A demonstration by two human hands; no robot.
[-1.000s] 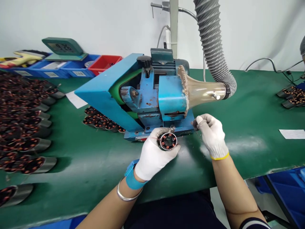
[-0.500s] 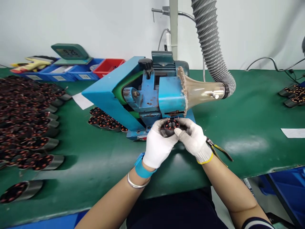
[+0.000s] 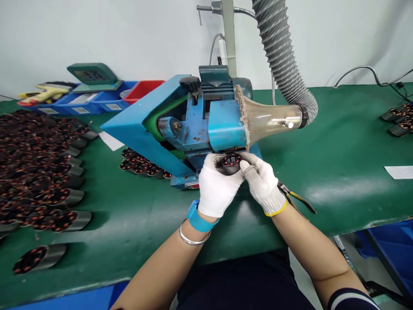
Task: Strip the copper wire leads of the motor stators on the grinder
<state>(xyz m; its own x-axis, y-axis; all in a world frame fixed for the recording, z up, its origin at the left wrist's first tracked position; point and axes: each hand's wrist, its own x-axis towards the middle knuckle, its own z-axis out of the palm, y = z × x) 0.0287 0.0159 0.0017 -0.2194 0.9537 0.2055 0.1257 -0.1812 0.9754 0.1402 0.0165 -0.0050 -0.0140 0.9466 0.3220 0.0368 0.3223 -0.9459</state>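
A round dark part with copper-coloured windings inside, the stator (image 3: 231,164), is held between both gloved hands at the front of the blue belt machine (image 3: 227,125). My left hand (image 3: 217,185), in a white glove, wraps its fingers round the stator's left side. My right hand (image 3: 262,178), in a white glove with a yellow cuff, grips the right side with thumb and fingers. The stator's far edge lies close under the machine's blue cover; whether they touch is hidden.
Many similar stators (image 3: 35,168) crowd the table's left side, and several stand behind the machine's frame. Pliers (image 3: 297,198) lie right of my right hand. A grey hose (image 3: 280,51) joins the clear funnel (image 3: 271,118). Blue bins (image 3: 111,104) and a clock (image 3: 93,75) stand at the back left.
Both hands have moved the stator slightly closer to the machine, its far edge now nearer the cover. The view has shifted a little. Both hands keep their hold.
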